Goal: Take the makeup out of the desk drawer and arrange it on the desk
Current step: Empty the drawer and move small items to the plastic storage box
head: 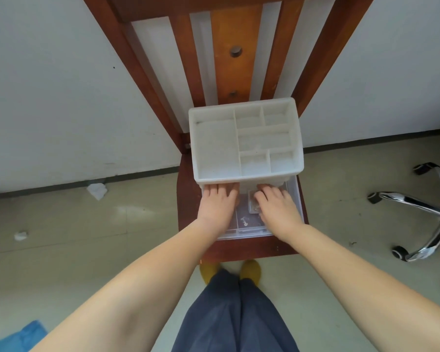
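While I stand over the wooden chair (188, 199), my left hand (217, 203) and right hand (277, 207) lie flat, fingers straight, in the clear drawer (296, 199) pulled out toward six o'clock. Whether either pinches anything, I cannot tell. One small clear case (254, 207) sits at my right fingertips. It looks light, stiff and slick, so I judge it best pinched by its edges. At twelve o'clock the white organizer (244, 138) shows bare compartments. Beyond, pale floor, crumpled paper (97, 190) at ten, an office chair base (422, 212) at three.
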`<action>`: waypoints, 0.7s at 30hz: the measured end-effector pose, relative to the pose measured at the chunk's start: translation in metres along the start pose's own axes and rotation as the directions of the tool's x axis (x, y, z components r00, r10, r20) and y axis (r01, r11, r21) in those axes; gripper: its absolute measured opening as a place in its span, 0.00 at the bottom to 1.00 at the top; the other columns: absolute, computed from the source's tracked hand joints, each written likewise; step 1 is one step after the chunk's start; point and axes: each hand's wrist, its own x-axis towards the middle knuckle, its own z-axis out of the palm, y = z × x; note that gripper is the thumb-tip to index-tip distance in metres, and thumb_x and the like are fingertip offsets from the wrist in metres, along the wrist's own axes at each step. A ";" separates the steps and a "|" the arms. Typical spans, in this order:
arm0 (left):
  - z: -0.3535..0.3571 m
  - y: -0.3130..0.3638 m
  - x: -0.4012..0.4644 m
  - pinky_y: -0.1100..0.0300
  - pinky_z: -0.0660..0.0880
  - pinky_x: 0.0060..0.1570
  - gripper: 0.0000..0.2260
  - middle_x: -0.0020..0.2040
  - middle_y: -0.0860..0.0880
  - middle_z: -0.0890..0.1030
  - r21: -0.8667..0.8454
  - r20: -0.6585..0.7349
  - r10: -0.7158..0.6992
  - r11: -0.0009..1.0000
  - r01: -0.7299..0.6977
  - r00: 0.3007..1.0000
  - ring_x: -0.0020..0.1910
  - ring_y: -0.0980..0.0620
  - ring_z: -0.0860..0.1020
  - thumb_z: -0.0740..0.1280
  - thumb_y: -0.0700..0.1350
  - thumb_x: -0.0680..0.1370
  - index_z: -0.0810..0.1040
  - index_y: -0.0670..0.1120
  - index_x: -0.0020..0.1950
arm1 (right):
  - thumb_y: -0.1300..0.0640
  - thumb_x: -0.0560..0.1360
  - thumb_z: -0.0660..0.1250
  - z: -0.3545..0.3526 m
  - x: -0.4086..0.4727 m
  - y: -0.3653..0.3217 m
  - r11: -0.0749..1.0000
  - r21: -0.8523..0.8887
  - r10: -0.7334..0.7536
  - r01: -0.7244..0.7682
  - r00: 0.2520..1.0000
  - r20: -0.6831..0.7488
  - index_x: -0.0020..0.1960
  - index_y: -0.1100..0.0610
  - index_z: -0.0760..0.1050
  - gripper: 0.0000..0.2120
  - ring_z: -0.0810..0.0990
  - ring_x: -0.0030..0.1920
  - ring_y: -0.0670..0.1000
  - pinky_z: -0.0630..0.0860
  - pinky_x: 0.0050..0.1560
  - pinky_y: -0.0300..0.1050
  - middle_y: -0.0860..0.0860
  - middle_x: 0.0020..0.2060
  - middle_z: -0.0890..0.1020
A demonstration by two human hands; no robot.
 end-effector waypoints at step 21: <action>-0.017 -0.004 -0.079 0.60 0.67 0.61 0.38 0.68 0.46 0.71 -0.716 0.617 0.345 0.621 0.321 0.708 0.63 0.49 0.72 0.64 0.54 0.75 0.45 0.49 0.78 | 0.54 0.74 0.65 -0.031 -0.072 0.013 0.546 0.615 -0.050 -0.568 0.712 0.701 0.77 0.50 0.47 0.39 0.79 0.53 0.49 0.78 0.52 0.40 0.49 0.51 0.78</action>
